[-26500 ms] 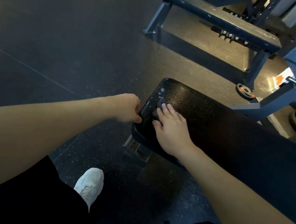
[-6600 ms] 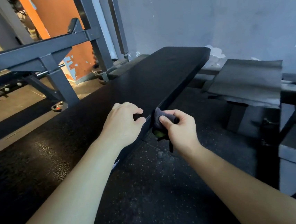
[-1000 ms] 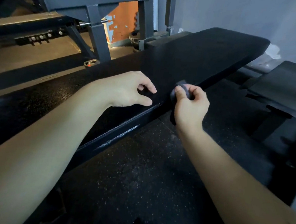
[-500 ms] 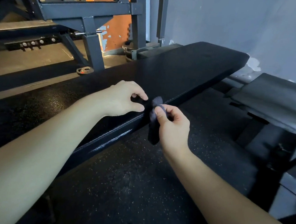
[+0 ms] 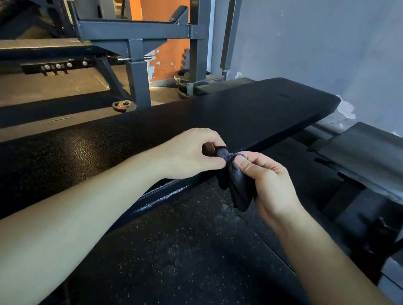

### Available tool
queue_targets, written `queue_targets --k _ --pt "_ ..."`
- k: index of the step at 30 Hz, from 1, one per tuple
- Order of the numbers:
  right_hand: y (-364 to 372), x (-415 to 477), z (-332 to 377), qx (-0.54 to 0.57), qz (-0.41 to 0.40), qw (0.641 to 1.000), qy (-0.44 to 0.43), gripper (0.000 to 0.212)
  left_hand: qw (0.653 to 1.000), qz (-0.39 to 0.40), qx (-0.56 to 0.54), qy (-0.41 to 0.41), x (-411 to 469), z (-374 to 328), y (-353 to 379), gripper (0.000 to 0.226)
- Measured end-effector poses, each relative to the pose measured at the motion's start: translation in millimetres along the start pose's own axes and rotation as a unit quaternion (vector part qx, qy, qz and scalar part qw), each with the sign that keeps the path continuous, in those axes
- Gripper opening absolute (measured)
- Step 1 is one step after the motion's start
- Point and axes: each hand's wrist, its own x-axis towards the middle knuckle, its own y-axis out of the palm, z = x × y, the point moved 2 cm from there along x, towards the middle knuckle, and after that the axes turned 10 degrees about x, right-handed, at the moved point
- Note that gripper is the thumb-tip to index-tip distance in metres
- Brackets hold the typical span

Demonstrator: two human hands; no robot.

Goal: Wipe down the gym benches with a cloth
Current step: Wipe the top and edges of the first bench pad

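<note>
A long black padded bench [image 5: 236, 116] runs from the lower left to the upper right. A small dark cloth [image 5: 235, 182] hangs at the bench's right edge, off the pad. My right hand [image 5: 269, 181] grips the cloth, thumb on its top. My left hand [image 5: 190, 153] is over the bench edge and pinches the cloth's upper end between thumb and fingers. Both hands meet at the cloth.
A grey steel rack [image 5: 136, 47] stands beyond the bench, with a small weight plate [image 5: 123, 106] on the floor by its foot. Another bench [image 5: 40, 49] lies at the far left. A grey padded seat [image 5: 377, 157] sits to the right, by the wall.
My right hand lifted the cloth from the bench's side edge toward my left hand. My left hand's fingers closed onto the cloth's upper end. The view dropped slightly.
</note>
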Motion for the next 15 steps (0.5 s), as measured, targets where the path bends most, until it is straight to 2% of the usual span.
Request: queue_targets --k 6,12,15 --pt "-9.4 5.2 -3.5 0.005 0.029 1.000 0.009 0.012 0.998 -0.008 -0.062 -0.016 -4.4 -6.3 -1.7 0.008" --pt "-12.8 3.5 -7.6 -0.033 0.071 0.997 0.005 0.023 0.998 -0.034 -0.054 -0.027 -3.2 -11.9 -0.2 0.014" --pt "-14.8 0.1 -9.0 -0.082 0.079 0.993 0.014 0.017 0.998 -0.034 -0.049 -0.037 -1.4 -12.7 0.7 0.017"
